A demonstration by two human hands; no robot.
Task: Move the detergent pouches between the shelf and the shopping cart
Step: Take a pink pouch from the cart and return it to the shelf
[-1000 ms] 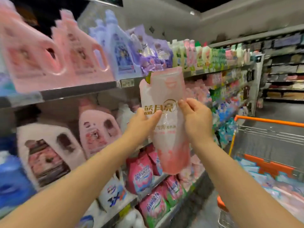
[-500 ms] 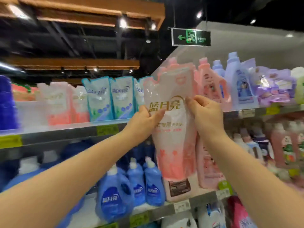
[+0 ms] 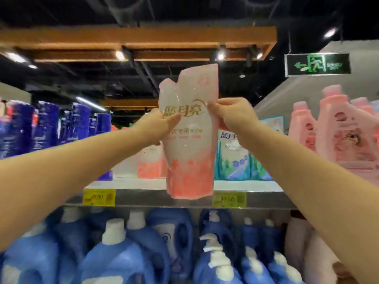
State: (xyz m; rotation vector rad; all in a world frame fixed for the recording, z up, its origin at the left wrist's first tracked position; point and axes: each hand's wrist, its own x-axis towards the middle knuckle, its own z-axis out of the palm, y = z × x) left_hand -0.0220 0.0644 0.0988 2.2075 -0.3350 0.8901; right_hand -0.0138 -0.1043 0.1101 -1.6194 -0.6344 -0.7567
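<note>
A pink and white detergent pouch with gold lettering hangs upright in front of the top shelf. My left hand pinches its left edge and my right hand pinches its right edge, both near the lettering. Behind it on the shelf stand another pink pouch and teal pouches. The shopping cart is out of view.
Dark blue bottles fill the shelf's left end and pink jugs its right. Blue pump bottles crowd the shelf below. Yellow price tags hang on the shelf edge. A green exit sign hangs overhead.
My view swung left from the cart side toward the upper shelf. Both hands kept hold of the pink pouch and raised it in front of the pouch row.
</note>
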